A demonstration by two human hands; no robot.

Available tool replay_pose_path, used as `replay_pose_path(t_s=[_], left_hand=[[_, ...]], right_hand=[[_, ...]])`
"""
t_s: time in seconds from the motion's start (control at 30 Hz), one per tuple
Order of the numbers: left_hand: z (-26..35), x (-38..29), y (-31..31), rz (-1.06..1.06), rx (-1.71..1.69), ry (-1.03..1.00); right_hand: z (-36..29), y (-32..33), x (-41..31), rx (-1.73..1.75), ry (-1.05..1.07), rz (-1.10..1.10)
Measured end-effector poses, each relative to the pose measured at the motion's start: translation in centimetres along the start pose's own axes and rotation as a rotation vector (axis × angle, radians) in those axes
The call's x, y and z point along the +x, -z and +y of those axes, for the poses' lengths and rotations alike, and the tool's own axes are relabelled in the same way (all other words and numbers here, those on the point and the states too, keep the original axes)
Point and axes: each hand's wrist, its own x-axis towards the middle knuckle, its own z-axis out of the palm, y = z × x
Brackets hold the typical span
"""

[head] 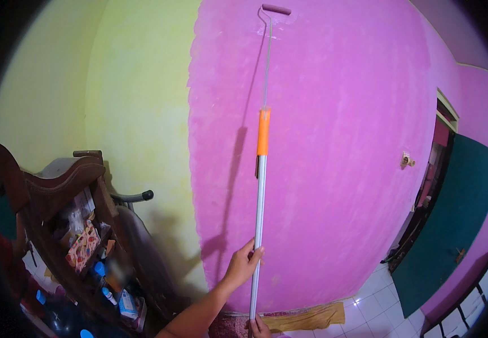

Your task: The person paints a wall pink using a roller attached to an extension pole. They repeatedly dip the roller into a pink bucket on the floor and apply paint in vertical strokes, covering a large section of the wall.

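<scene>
A paint roller [277, 9] with a thin wire frame touches the upper part of a wall painted pink [311, 148]. Its orange handle [263, 132] is joined to a long pale pole [259, 203]. Around the middle of this pole closes my left hand [244, 262]. Lower down, at the bottom edge of the view, my right hand [260, 328] grips the same pole. Some wet, shiny paint shows just below the roller. Left of an uneven vertical edge, the wall is yellow [142, 105].
A dark wooden cabinet [64, 186] holding bottles and boxes stands at the left. Brown cloth [311, 319] lies on the floor along the wall. At the right are a wall socket [405, 159], an open green door [447, 219] and a dark-framed object with pale panels [468, 312].
</scene>
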Motion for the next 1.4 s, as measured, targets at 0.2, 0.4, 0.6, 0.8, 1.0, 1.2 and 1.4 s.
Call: replay_pose_path(t_s=[0.2, 0.4, 0.6, 0.8, 1.0, 1.2, 1.4], left_hand=[[-1.2, -0.9, -0.5, -0.019, 0.035, 0.013], [-7.0, -7.8, -3.4, -0.022, -0.082, 0.088], [-3.4, -2.2, -2.2, -0.026, -0.004, 0.022], [4.1, 7.7, -0.7, 0.018, -0.025, -0.078], [3.3, 8.7, -1.8, -0.009, 0.058, -0.069], [-3.2, 0.3, -5.7, -0.124, -0.045, 0.082], [-3.2, -2.0, -8.0, 0.02, -0.32, 0.014]], right_hand=[[-3.3, 1.3, 0.0, 0.062, -0.051, 0.042], [-0.2, 0.3, -1.7, 0.05, -0.123, -0.043], [2.1, 1.1, -0.6, 0.001, -0.081, -0.098], [-8.3, 6.0, 8.3, 0.082, 0.014, 0.159], [-3.9, 6.6, 8.9, 0.064, 0.026, 0.145], [1.5, 5.6, 3.8, 0.098, -0.088, 0.042], [4.9, 7.2, 1.1, 0.15, -0.18, 0.053]])
